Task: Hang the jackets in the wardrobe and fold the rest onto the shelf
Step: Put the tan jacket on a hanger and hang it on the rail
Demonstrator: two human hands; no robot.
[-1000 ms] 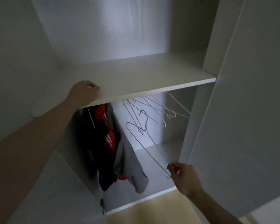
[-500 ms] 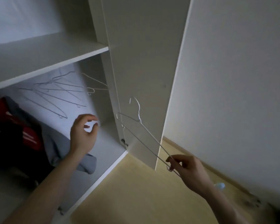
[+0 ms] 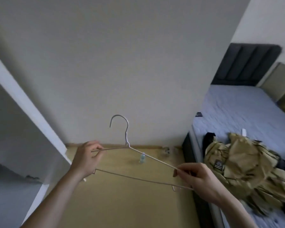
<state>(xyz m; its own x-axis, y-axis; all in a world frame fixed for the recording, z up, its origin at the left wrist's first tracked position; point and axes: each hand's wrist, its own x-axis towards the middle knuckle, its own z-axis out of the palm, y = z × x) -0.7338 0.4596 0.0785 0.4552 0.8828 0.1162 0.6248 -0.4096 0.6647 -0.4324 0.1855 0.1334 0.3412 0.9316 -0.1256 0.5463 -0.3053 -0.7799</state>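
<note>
A thin metal wire hanger (image 3: 139, 162) is held level in front of me, hook pointing up. My left hand (image 3: 85, 159) pinches its left shoulder. My right hand (image 3: 198, 178) pinches its right end between thumb and fingers. A tan camouflage jacket (image 3: 247, 170) lies crumpled on the bed (image 3: 234, 112) at the right, with a dark garment (image 3: 207, 139) partly under it. The wardrobe door (image 3: 23, 99) shows only at the left edge; the rail and shelf are out of view.
A white wall fills the upper view. Yellowish wood floor (image 3: 122, 203) lies below the hanger. A small clear bottle (image 3: 142, 157) and a small object (image 3: 165, 151) sit on the floor by the skirting. The bed's dark headboard (image 3: 247, 65) stands at the far right.
My view has swung right, from the wardrobe interior to the wall and bed. My left hand left the shelf edge and now grips the hanger's left side. The hanger came out with my right hand.
</note>
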